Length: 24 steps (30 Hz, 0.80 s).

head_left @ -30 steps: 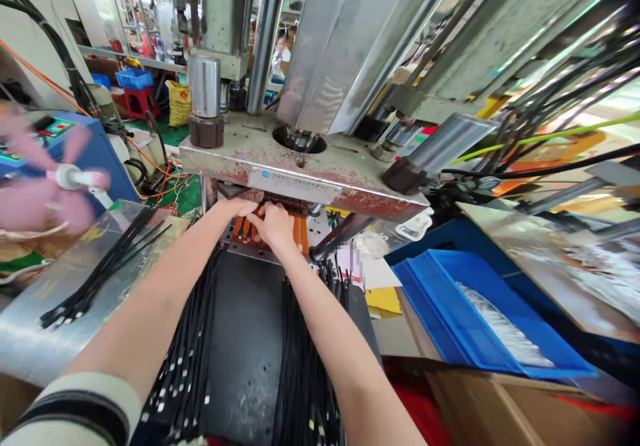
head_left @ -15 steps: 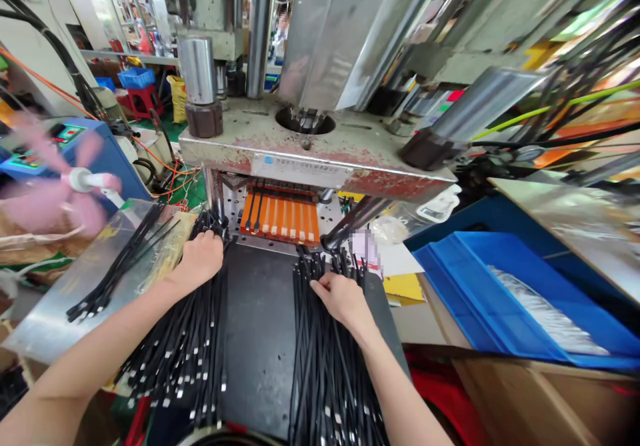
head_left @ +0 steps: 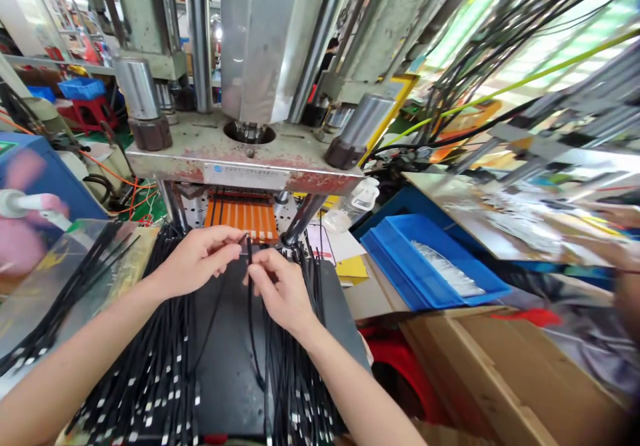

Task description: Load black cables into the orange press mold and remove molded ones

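My left hand (head_left: pixel 203 259) is closed in a pinch in front of the press. A thin black cable (head_left: pixel 213 316) trails below it over the dark plate and appears to come from its fingers. Close beside it, my right hand (head_left: pixel 280 286) pinches a flat black cable (head_left: pixel 251 333) near its upper end; the rest hangs down in a curve. One pile of black cables (head_left: pixel 165 353) with silvery tips lies on the left of the plate (head_left: pixel 227 379), another cable pile (head_left: pixel 300 379) on the right. Beyond the hands sits an orange slotted fixture (head_left: pixel 240 216), with dark cables in its left slots.
The press's heavy upper plate (head_left: pixel 247 169) and steel posts (head_left: pixel 303 219) stand just beyond my hands. To the right is a blue bin (head_left: pixel 395 273) with pale pieces, above a cardboard box (head_left: pixel 465 373). A pink fan (head_left: pixel 25 213) spins at far left.
Both hands have left the two cable piles and come together in front of the orange fixture. A black cable is now lifted in my right hand. The view has swung to the right.
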Each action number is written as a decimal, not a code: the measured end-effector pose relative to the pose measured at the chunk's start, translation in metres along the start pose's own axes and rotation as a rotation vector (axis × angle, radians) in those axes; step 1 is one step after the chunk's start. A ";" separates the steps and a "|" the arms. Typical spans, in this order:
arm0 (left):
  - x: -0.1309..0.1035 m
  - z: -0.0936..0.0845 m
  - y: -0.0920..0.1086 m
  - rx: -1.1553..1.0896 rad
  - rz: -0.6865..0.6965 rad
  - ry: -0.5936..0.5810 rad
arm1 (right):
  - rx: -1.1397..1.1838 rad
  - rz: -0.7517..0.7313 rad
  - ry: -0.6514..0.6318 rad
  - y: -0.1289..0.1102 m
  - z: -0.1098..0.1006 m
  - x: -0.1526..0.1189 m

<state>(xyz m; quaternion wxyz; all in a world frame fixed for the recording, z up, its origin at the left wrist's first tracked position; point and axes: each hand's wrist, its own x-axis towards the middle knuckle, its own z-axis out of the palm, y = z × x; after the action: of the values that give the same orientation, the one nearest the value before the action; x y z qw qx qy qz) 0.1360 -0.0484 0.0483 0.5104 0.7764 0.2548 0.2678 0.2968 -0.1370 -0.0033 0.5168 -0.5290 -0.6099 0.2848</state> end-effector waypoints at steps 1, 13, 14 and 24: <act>0.004 0.003 0.006 -0.035 0.001 -0.022 | 0.066 -0.005 0.014 -0.004 0.003 0.004; 0.039 -0.003 0.014 -0.109 0.155 0.275 | -0.153 -0.055 -0.117 0.034 0.031 -0.008; 0.043 -0.006 0.018 -0.068 0.219 0.328 | -0.183 -0.060 -0.129 0.040 0.032 -0.004; 0.053 -0.027 -0.022 0.442 0.533 0.421 | -0.256 -0.017 0.107 0.075 0.019 0.130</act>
<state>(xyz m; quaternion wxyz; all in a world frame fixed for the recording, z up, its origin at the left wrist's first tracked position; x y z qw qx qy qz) 0.1535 0.0125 0.0453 0.1802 0.8345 0.1949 0.4828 0.3177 0.0102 -0.0331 0.4793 -0.5997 -0.6173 0.1718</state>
